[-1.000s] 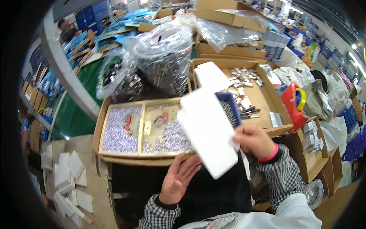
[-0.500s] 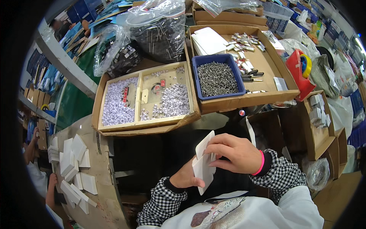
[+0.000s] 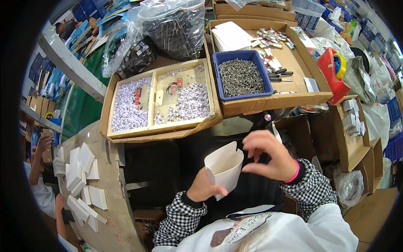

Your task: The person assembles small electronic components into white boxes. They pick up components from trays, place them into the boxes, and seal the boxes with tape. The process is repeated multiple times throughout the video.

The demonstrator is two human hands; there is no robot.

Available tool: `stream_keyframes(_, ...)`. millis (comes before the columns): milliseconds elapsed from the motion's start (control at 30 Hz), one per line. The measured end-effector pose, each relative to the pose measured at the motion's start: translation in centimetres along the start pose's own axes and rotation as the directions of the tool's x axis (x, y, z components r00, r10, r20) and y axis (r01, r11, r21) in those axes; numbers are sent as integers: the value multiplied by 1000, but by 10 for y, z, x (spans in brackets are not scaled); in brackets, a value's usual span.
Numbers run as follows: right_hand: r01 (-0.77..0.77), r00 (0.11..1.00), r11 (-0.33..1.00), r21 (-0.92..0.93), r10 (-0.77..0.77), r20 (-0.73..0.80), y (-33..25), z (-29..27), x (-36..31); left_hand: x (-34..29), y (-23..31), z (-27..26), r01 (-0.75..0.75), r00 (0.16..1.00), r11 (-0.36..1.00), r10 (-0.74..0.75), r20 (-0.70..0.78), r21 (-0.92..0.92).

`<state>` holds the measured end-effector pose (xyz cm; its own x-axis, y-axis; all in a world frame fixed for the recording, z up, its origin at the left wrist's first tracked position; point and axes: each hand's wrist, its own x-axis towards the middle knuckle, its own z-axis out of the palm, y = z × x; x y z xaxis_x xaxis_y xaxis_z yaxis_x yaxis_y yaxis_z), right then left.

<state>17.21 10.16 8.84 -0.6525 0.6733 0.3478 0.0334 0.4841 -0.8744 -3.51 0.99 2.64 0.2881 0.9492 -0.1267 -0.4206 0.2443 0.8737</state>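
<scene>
My left hand (image 3: 203, 187) is closed around the lower part of a small white paper carton (image 3: 228, 173), with the thumb across its front. The carton stands nearly upright, its top end gaping and a back flap raised. Just right of it, my right hand (image 3: 272, 158) hangs apart from the carton, fingers curved and thumb separated from them, with nothing seen between them. Both hands are over my dark lap, in front of the wooden tray (image 3: 152, 103).
The divided tray holds many small whitish parts. A blue bin (image 3: 268, 101) of dark metal pieces sits in a cardboard box (image 3: 308, 63) with loose parts. White cartons (image 3: 75, 174) lie on the left table; another person's arm (image 3: 58, 214) is beyond. A red tape dispenser (image 3: 329, 80) stands right.
My right hand has come off the carton and moved right. The carton has gone from flattened to opened out, still in my left hand. At far left, the other person's hand has risen.
</scene>
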Motion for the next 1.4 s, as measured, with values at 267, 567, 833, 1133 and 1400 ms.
stream_keyframes(267,-315,944,937,152,291,158,23,7,-18,4,-12,2,77,989,991,-62,133,-109)
stream_keyframes(567,-479,878,826,298,451,160,28,3,-22,-7,-10,-4,125,985,991,-118,-129,42)
stream_keyframes(833,-595,804,765,248,575,153,42,21,-43,-10,-40,3,178,910,966,-90,-404,185)
stream_keyframes(1133,-520,825,810,273,558,-85,39,39,-57,-13,-57,14,-80,865,986,142,-482,147)
stream_keyframes(1400,-546,829,811,210,559,-1,41,28,-63,-18,-44,8,77,936,858,114,-333,509)
